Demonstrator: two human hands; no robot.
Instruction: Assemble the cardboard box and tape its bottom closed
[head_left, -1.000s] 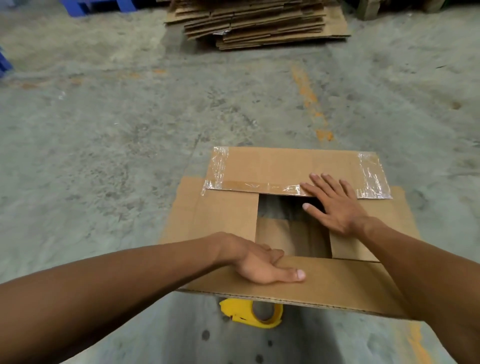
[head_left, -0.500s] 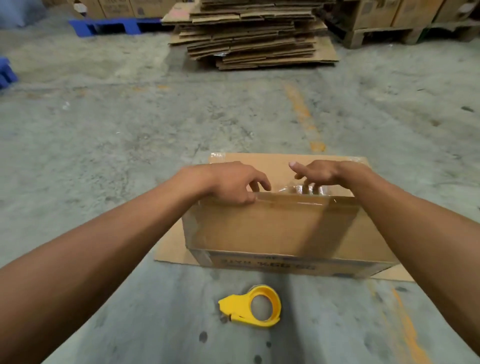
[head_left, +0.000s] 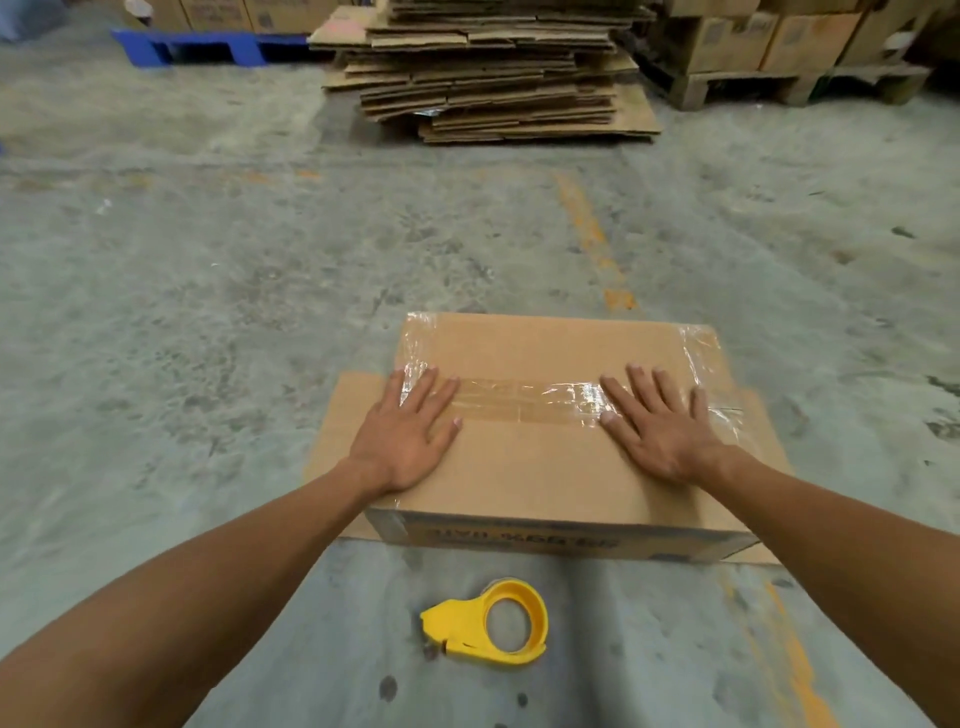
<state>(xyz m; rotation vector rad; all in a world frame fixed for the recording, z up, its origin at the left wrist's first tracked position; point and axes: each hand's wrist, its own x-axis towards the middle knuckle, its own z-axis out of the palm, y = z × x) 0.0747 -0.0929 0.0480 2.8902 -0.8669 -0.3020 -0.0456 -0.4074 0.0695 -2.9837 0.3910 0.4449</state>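
A brown cardboard box (head_left: 540, 467) stands on the concrete floor with its two big flaps folded flat and meeting at a middle seam. Old clear tape (head_left: 524, 397) runs along that seam and over the far corners. My left hand (head_left: 410, 431) lies flat, fingers spread, on the near flap's left part. My right hand (head_left: 657, 428) lies flat on the right part, its fingertips on the tape. Neither hand holds anything. A yellow tape dispenser (head_left: 493, 626) lies on the floor just in front of the box.
A flat cardboard sheet (head_left: 345, 415) lies under the box, sticking out left and right. A tall pile of flattened cardboard (head_left: 488, 73) sits further back. A blue pallet (head_left: 202, 47) is at the far left, wooden pallets with boxes (head_left: 789, 47) at the far right.
The near flap was raised and folded down over the opening. Both hands went from gripping the flap's edge to pressing flat on the shut top.
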